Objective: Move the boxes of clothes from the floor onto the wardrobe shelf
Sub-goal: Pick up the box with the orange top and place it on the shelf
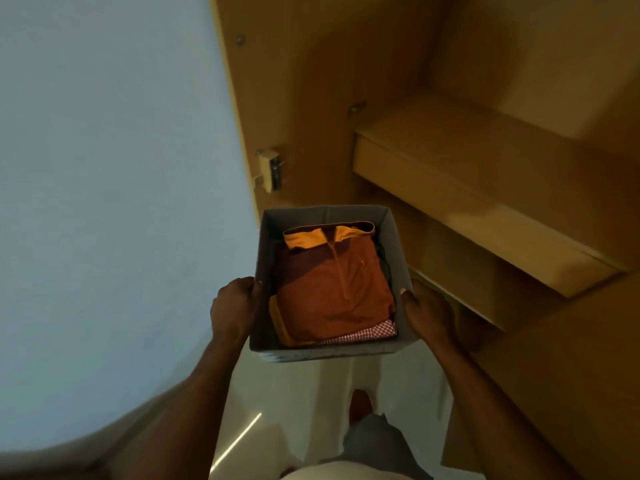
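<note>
While you stand facing the open wardrobe, the pale blue wall (104,202) fills the view from seven to eleven o'clock. The light floor (294,403) shows at six o'clock, below the load.

Left hand (235,308): clamped on the left rim of the grey box (266,258), at nine o'clock of it. The fingers curl over the edge and the knuckles face you.

The box is carried clear of the floor, between the two hands, in front of the wardrobe and just outside its opening. It is not on any shelf and sits roughly level. Inside, a folded rust-orange shirt (332,292) with a yellow collar lies on top. A red-and-white checked garment (363,332) shows from under it at the five o'clock corner. The layers beneath cannot be told apart.

Right hand (429,310): holds the right wall of the box at three o'clock of it. The thumb is hooked on the rim; the fingers run down the outside and are hidden lower down.

At twelve o'clock of the box, a metal hinge (272,169) sits on the wooden side panel (311,98). The wardrobe shelf (485,157) lies at two o'clock of the box, apart from it, with a lower compartment in shadow beneath. At six o'clock, a bare foot (360,407) rests on the floor.
</note>
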A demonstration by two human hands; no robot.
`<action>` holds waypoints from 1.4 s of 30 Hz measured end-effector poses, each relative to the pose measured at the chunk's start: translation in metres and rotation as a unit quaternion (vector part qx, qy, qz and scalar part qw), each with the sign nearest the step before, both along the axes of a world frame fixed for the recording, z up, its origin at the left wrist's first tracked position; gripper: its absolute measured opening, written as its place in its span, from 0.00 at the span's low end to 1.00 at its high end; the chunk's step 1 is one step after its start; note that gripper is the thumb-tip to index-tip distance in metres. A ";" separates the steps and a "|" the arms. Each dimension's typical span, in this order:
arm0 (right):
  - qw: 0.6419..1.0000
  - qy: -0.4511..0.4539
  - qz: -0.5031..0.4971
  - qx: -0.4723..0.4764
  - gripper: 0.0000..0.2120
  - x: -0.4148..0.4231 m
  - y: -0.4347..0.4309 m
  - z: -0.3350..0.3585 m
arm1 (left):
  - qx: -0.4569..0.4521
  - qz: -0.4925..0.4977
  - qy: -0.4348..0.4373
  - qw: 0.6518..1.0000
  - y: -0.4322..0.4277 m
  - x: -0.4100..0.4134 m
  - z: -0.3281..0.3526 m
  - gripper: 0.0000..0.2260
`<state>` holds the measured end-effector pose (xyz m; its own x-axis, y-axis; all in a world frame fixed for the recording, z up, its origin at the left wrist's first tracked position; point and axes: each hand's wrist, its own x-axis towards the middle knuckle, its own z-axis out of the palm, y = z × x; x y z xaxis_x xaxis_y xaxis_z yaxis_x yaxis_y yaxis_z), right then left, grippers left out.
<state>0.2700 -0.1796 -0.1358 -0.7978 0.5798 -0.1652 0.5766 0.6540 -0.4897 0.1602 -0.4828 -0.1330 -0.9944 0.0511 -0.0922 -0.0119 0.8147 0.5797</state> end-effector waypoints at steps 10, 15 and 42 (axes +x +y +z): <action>0.991 0.054 -0.120 -0.021 0.18 -0.015 0.154 0.026 | 0.014 -0.145 0.061 0.988 0.193 -0.095 0.042 0.17; 0.986 0.054 -0.160 0.013 0.19 -0.029 0.244 0.063 | 0.021 -0.180 0.091 0.979 0.300 -0.132 0.069 0.15; 0.930 0.017 -0.367 -0.007 0.18 -0.118 0.528 0.088 | 0.046 -0.351 -0.002 0.935 0.705 -0.296 0.085 0.17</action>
<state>0.1520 0.3484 -0.0473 -0.1934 0.9682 -0.1590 0.8487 0.0837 -0.5222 -0.1359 0.2227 -0.0481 -0.7130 0.6988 -0.0586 0.5051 0.5697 0.6483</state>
